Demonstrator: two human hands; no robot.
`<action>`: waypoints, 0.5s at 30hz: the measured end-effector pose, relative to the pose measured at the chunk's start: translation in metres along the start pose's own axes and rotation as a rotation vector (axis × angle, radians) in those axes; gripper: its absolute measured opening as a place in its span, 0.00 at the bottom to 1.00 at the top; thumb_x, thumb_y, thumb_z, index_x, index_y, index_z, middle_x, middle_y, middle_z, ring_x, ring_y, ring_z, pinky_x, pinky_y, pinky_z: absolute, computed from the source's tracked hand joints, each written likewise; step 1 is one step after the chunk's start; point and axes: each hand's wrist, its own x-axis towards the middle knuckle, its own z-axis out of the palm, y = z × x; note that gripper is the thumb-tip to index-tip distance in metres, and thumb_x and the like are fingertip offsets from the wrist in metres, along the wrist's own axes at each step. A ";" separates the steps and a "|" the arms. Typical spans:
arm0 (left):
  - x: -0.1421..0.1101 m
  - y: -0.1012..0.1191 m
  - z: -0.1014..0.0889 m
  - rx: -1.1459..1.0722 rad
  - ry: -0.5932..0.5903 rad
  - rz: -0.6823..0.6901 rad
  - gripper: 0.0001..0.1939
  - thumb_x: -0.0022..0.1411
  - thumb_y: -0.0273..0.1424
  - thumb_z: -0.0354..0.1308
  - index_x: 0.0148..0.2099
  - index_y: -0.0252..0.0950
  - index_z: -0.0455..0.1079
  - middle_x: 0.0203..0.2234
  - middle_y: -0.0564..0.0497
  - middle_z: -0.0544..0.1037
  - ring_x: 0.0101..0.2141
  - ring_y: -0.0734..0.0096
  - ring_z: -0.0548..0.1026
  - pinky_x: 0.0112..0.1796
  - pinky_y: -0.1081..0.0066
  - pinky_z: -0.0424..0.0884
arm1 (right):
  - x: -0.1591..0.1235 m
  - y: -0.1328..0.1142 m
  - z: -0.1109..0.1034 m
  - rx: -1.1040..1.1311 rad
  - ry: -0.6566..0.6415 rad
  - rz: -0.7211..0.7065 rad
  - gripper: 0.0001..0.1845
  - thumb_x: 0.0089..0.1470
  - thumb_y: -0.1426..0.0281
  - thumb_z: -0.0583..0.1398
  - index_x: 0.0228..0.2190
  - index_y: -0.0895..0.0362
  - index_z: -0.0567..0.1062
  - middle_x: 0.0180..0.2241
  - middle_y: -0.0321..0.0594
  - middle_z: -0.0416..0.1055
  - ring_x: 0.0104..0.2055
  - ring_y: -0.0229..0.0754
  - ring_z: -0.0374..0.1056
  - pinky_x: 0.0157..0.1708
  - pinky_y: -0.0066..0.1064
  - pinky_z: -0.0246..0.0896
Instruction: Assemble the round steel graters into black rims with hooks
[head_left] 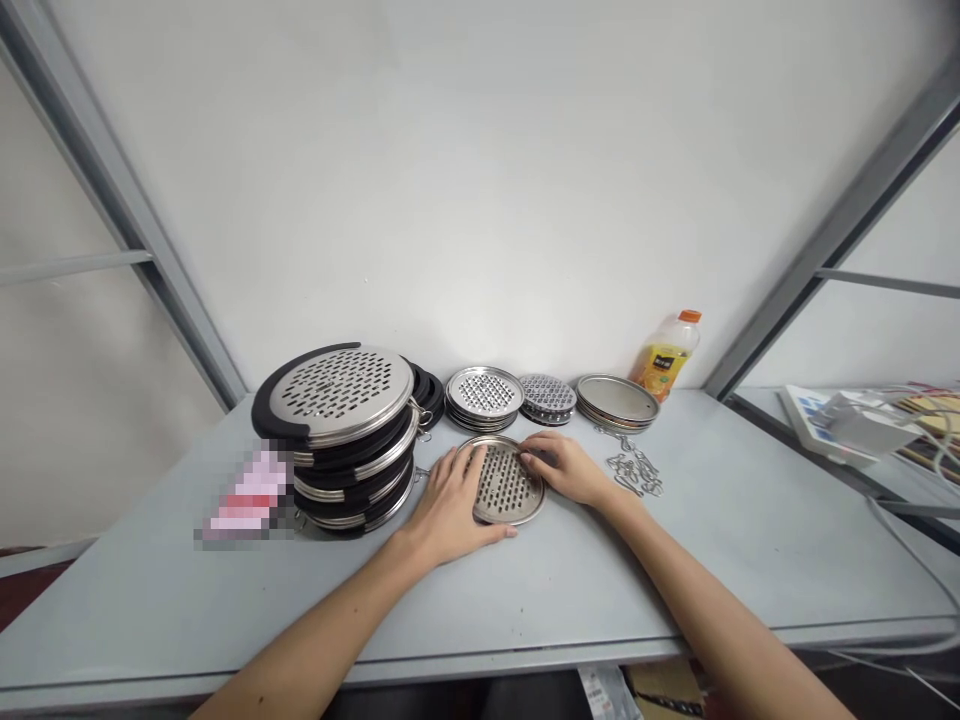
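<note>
A round metal grater plate [504,484] with rows of slots lies on the grey table in front of me. My left hand [452,500] holds it from the left, fingers over the rim and thumb stretched along the near edge. Curled fingers of my right hand [561,466] grip its upper right rim; the fingertips are partly hidden. Behind the plate are a stack of shiny grater plates [486,391], a smaller stack of perforated discs [548,393] and a stack of plain-topped round metal plates [618,398]. Several small wire clips [636,472] lie loose to the right.
At left stands a tall stack of grater lids with black rims [341,390], wire rings sticking out at its side. A blurred pink item [251,495] lies beside it. An orange-capped juice bottle [667,358] leans near the wall. A power strip [825,425] with cables is far right.
</note>
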 end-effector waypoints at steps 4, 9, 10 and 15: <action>0.000 -0.002 -0.002 -0.001 -0.015 0.006 0.55 0.46 0.51 0.65 0.67 0.37 0.42 0.63 0.39 0.53 0.62 0.47 0.51 0.60 0.51 0.52 | 0.000 0.000 0.001 0.018 0.002 -0.011 0.14 0.59 0.66 0.54 0.36 0.56 0.78 0.38 0.44 0.75 0.41 0.46 0.71 0.44 0.37 0.65; -0.002 -0.002 -0.008 0.008 -0.134 0.052 0.53 0.51 0.50 0.61 0.69 0.39 0.36 0.66 0.41 0.47 0.64 0.45 0.44 0.61 0.46 0.45 | 0.000 -0.001 -0.001 0.092 0.024 -0.008 0.13 0.58 0.64 0.56 0.38 0.56 0.78 0.41 0.44 0.75 0.43 0.46 0.70 0.46 0.36 0.64; -0.003 -0.001 -0.009 0.008 -0.162 0.063 0.53 0.52 0.50 0.61 0.69 0.39 0.35 0.66 0.41 0.45 0.65 0.45 0.42 0.61 0.44 0.42 | 0.000 -0.002 -0.001 0.110 0.025 -0.005 0.13 0.57 0.64 0.56 0.39 0.56 0.78 0.42 0.44 0.74 0.43 0.46 0.70 0.46 0.36 0.64; -0.003 0.000 -0.010 0.012 -0.223 0.062 0.54 0.53 0.53 0.58 0.69 0.38 0.31 0.67 0.43 0.43 0.65 0.45 0.39 0.61 0.42 0.39 | 0.000 -0.003 -0.002 0.139 0.000 -0.003 0.12 0.57 0.65 0.57 0.39 0.57 0.77 0.41 0.44 0.74 0.43 0.45 0.70 0.45 0.35 0.64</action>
